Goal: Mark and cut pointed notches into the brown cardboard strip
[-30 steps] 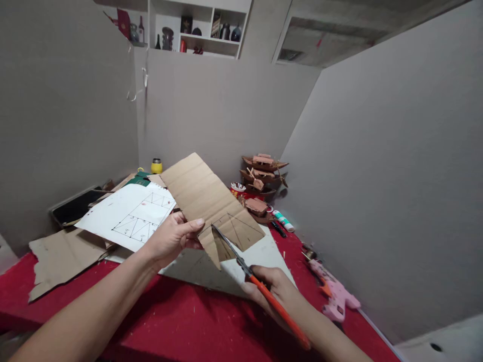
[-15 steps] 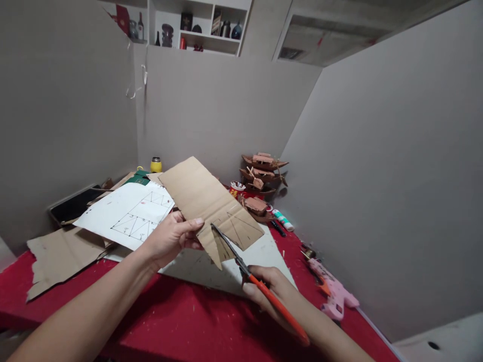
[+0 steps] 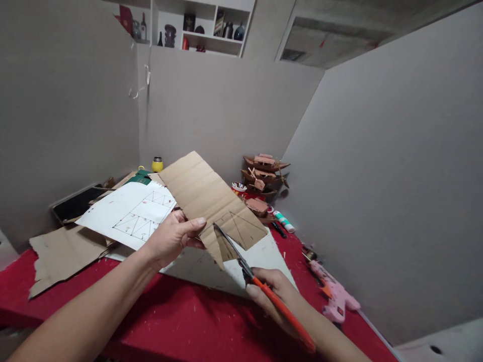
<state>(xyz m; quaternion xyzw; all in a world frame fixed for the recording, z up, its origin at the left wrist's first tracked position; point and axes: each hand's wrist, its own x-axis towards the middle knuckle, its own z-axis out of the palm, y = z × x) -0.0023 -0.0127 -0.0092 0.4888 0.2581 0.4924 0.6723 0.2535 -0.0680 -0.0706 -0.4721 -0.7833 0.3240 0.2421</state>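
A brown piece of cardboard with drawn pencil lines is tilted in the air above the table. My left hand pinches its lower left edge, thumb on top and fingers beneath. Red-handled scissors are gripped by my right hand. Their blades reach into a cut at the cardboard's lower edge, and a pointed flap hangs left of that cut. Below lies a white board. To the left is a white paper sheet with a drawn pattern of triangles.
A torn cardboard piece lies left on the red tablecloth. Small wooden boats are stacked at the back beside a paper cup. At right are a pink glue gun and a white-green tube. Grey walls enclose the table.
The cardboard, scissors and both hands appear slightly shifted to the right, as does the whole scene. My hold on the cardboard and scissors looks the same.
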